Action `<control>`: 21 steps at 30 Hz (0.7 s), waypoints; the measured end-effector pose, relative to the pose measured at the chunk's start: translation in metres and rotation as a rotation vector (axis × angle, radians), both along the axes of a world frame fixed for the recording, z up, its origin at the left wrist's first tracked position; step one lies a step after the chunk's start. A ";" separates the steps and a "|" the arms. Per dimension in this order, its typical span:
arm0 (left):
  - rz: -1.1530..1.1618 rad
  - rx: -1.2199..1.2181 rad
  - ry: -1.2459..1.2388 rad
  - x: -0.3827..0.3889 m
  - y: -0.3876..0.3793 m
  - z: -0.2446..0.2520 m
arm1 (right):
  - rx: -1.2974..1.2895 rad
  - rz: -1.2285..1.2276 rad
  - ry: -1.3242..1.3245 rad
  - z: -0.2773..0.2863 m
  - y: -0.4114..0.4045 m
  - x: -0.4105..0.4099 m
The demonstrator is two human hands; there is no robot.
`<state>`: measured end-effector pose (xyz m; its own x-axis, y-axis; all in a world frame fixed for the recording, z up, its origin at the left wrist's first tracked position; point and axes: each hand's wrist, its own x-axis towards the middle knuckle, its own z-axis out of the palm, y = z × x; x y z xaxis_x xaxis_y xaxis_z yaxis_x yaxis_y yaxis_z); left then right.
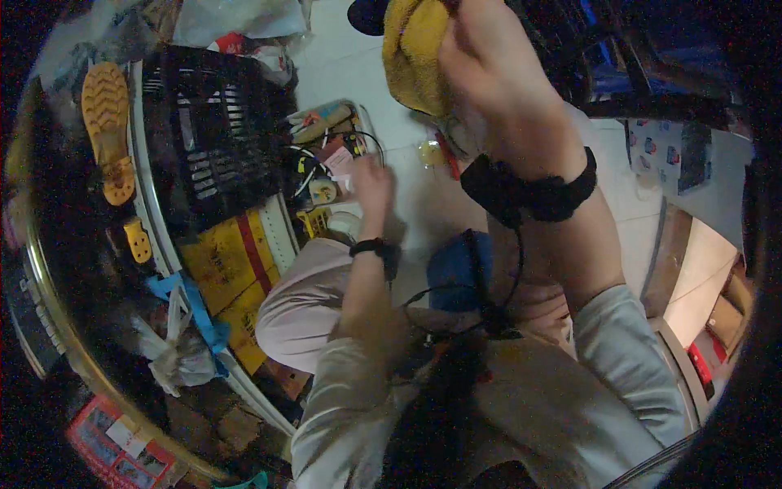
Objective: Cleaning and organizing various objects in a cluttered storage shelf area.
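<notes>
My right hand (473, 52) is raised at the top of the head view against a yellow, fuzzy cloth item (412, 58), its fingers blurred and partly hidden; a dark rounded thing shows at the item's left. My left hand (371, 180) reaches to a low container of small items on the floor, its fingertips by a pale paper or label (338, 160). Whether it grips anything is unclear. Around it lie black and white cables, a work glove (324, 121) and a small round-topped container (322, 191). A red-handled tool (447, 156) lies on the tiles.
At left stand a black plastic crate (214, 128) and yellow cartons (235, 257). Yellow shoe soles (109, 131) and a tied plastic bag (177, 348) are farther left. A yellow basket (313, 222) is near my knee. A patterned box (666, 153) is at right.
</notes>
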<state>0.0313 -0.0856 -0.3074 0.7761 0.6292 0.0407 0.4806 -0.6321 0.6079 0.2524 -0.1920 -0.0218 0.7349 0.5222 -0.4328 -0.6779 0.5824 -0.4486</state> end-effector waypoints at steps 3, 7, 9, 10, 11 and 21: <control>-0.157 -0.312 0.259 0.030 -0.046 -0.023 | 0.070 0.023 0.047 -0.015 -0.011 0.002; -0.151 -0.392 0.167 0.039 -0.077 -0.056 | 0.100 0.055 -0.022 -0.031 -0.025 0.011; -0.059 -0.359 0.259 0.049 -0.093 -0.062 | 0.021 0.043 -0.222 -0.038 -0.033 0.017; 0.001 -0.337 0.316 0.053 -0.097 -0.063 | -0.039 0.016 -0.154 -0.025 -0.028 0.014; 0.065 -0.318 0.372 0.060 -0.099 -0.065 | -0.099 -0.011 -0.085 -0.010 -0.023 0.008; 0.324 -0.118 0.568 0.083 -0.111 -0.089 | -0.219 -0.079 -0.152 0.009 -0.024 -0.009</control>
